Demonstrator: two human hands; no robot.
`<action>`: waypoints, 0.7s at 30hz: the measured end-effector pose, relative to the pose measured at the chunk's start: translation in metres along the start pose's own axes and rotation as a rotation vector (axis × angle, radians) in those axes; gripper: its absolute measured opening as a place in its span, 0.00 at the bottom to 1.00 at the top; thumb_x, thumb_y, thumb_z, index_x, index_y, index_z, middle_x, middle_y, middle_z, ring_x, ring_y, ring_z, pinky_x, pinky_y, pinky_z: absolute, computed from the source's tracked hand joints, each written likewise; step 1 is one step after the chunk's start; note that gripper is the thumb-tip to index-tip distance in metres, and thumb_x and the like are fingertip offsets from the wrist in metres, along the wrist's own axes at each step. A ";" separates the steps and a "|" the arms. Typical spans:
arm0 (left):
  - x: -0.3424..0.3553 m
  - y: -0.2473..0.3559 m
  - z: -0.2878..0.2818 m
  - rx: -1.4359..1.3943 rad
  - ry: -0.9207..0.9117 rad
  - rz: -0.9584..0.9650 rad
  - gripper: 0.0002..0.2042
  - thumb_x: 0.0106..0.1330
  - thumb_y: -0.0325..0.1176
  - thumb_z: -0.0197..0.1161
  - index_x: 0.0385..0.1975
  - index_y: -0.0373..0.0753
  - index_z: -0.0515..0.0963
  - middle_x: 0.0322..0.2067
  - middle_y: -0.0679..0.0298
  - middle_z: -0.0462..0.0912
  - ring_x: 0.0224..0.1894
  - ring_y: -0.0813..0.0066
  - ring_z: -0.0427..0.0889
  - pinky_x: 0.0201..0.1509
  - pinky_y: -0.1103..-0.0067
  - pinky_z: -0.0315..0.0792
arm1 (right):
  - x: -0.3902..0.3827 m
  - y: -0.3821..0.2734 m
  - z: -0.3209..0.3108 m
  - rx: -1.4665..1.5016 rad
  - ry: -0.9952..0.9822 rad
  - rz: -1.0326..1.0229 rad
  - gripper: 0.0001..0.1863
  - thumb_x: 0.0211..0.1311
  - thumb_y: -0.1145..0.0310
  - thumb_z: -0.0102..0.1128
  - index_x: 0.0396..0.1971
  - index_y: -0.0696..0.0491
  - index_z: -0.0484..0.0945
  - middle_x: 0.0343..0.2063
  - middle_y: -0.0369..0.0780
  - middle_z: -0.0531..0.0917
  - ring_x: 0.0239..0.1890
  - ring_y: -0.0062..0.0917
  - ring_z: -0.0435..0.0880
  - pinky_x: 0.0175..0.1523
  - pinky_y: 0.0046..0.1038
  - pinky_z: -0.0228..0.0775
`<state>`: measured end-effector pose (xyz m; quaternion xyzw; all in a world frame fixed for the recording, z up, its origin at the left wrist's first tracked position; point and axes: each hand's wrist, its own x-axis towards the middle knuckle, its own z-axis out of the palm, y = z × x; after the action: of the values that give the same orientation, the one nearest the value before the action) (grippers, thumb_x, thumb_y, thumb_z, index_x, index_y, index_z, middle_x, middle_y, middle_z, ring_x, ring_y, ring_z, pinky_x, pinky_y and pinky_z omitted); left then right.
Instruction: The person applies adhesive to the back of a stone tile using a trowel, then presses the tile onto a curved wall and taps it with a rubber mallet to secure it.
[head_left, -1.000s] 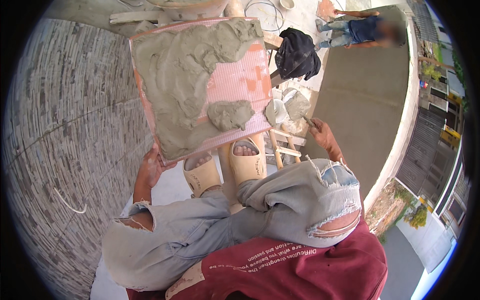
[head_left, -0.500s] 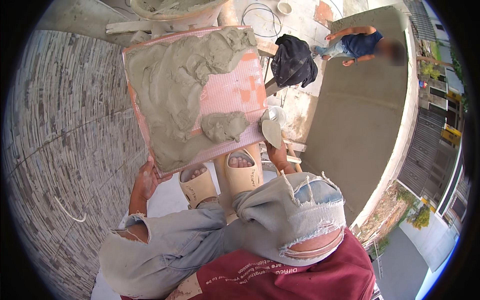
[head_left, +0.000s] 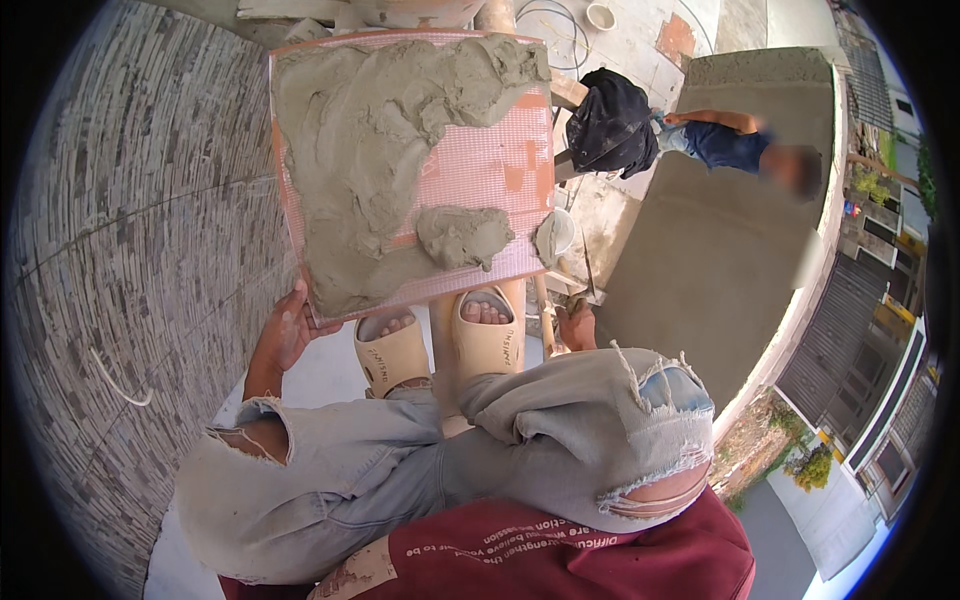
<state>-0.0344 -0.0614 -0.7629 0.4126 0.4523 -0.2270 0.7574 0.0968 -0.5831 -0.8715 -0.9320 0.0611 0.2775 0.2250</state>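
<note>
Tile [head_left: 475, 165], upper ctr of frame: prob. heavy, brittle; mortar [head_left: 350, 170] soft, slick. Best hold: bare edges, 2 hands. L hand [head_left: 284, 330] fingers grip lower-left corner; R hand [head_left: 576, 327] fingers wrap trowel [head_left: 589, 262].

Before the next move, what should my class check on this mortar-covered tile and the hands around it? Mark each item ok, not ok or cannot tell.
1. Left hand at the near left corner of the mesh-backed tile: ok.
2. Right hand holding the trowel: ok.
3. Grey mortar covering the whole face: not ok; a mesh patch lies bare toward the right.
4. Mortar load on the trowel blade: cannot tell; it shows edge-on.
5. Support beneath the tile: cannot tell; its underside is hidden.
6. Co-worker apart from the tile: ok, beyond the black cloth.
</note>
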 end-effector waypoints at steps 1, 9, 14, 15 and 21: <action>-0.001 0.004 0.004 0.005 -0.002 0.005 0.36 0.75 0.60 0.46 0.66 0.31 0.63 0.55 0.49 0.79 0.55 0.56 0.82 0.60 0.60 0.76 | -0.007 0.002 -0.017 -0.144 0.016 -0.059 0.18 0.57 0.64 0.63 0.39 0.64 0.73 0.33 0.61 0.81 0.38 0.58 0.81 0.44 0.49 0.73; -0.006 0.014 0.014 0.034 -0.012 0.030 0.36 0.74 0.62 0.45 0.66 0.34 0.65 0.55 0.51 0.80 0.55 0.59 0.82 0.61 0.60 0.75 | -0.028 -0.186 -0.170 -0.105 -0.176 -0.368 0.16 0.66 0.62 0.56 0.43 0.60 0.75 0.39 0.57 0.83 0.41 0.56 0.82 0.48 0.47 0.73; -0.008 0.015 0.018 0.032 0.007 0.049 0.35 0.75 0.62 0.45 0.65 0.33 0.66 0.55 0.50 0.80 0.55 0.58 0.82 0.60 0.60 0.75 | -0.026 -0.245 -0.174 -0.546 -0.432 -0.374 0.18 0.73 0.55 0.50 0.42 0.56 0.78 0.38 0.53 0.84 0.43 0.52 0.83 0.48 0.48 0.74; -0.007 0.014 0.018 0.039 0.008 0.054 0.35 0.75 0.62 0.45 0.65 0.33 0.66 0.55 0.50 0.80 0.54 0.58 0.82 0.60 0.60 0.75 | -0.027 -0.245 -0.167 -0.584 -0.413 -0.333 0.18 0.73 0.55 0.51 0.39 0.56 0.78 0.37 0.53 0.84 0.41 0.52 0.82 0.46 0.48 0.73; -0.013 0.015 0.022 0.024 0.038 0.066 0.36 0.74 0.62 0.46 0.65 0.32 0.67 0.54 0.50 0.80 0.54 0.58 0.82 0.59 0.60 0.76 | -0.025 -0.222 -0.169 -0.625 -0.288 -0.351 0.17 0.72 0.55 0.52 0.34 0.55 0.78 0.28 0.53 0.83 0.35 0.54 0.82 0.41 0.50 0.73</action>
<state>-0.0188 -0.0723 -0.7402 0.4404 0.4501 -0.1993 0.7508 0.2114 -0.4620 -0.6461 -0.9034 -0.2192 0.3679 -0.0197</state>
